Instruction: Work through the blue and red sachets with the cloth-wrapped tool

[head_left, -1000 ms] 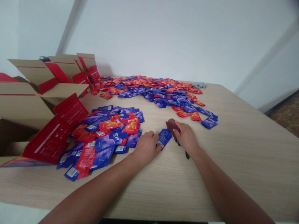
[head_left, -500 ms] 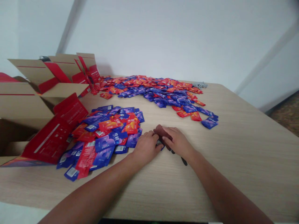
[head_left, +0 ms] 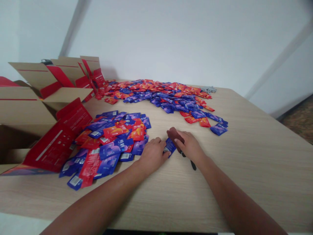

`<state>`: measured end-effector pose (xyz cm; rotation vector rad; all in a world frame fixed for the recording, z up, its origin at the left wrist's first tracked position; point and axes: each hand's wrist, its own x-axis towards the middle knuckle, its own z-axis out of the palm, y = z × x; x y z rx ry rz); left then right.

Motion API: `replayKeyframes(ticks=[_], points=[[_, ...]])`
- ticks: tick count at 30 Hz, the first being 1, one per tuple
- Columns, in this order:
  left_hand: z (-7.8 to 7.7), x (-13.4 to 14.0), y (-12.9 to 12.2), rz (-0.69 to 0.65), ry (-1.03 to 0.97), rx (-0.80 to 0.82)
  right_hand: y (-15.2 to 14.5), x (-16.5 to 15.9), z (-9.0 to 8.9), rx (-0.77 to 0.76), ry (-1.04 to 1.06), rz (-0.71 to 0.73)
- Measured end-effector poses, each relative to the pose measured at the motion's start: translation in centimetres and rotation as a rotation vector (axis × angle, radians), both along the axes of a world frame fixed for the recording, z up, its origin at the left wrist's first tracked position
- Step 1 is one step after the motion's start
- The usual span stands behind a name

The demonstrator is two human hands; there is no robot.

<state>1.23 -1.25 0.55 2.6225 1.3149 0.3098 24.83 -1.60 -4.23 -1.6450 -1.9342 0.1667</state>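
On the table point(head_left: 171, 192), my left hand point(head_left: 153, 151) grips the left edge of a blue sachet point(head_left: 171, 147), its thumb on the near edge and fingers bent over it. My right hand point(head_left: 189, 145) is closed around a brown flat tool with black parts point(head_left: 174, 134); a thin black end pokes out below the palm. The tool's kind cannot be made out. It slants beside the sachet's right edge, and whether the two touch is unclear. A heap of blue and red-orange sachets point(head_left: 113, 148) lies just left of my left hand.
Open cardboard boxes with red flaps point(head_left: 57, 143) stand along the left side. A long pile of red and blue sachets point(head_left: 166, 94) stretches along the back. Several sachets trail off it point(head_left: 218, 129) on the right. A small grey bundle point(head_left: 209, 89) sits at the far edge.
My right hand has shifted slightly right with the brown tool, baring more of the blue sachet. My left hand has stayed in place.
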Motion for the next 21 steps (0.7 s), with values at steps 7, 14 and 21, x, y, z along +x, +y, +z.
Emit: replayKeyframes(ticks=[7,14,21], points=[[-0.2,-0.1,0.1,-0.002,-0.007,-0.004,0.5,0.9,-0.2,-0.005,-0.03,-0.066],[-0.3,-0.1,0.2,-0.007,-0.001,-0.006,0.6,1.6,-0.5,0.02,-0.04,-0.137],[-0.4,-0.1,0.2,-0.001,0.005,0.002,0.2,1.3,0.6,0.281,0.111,-0.196]])
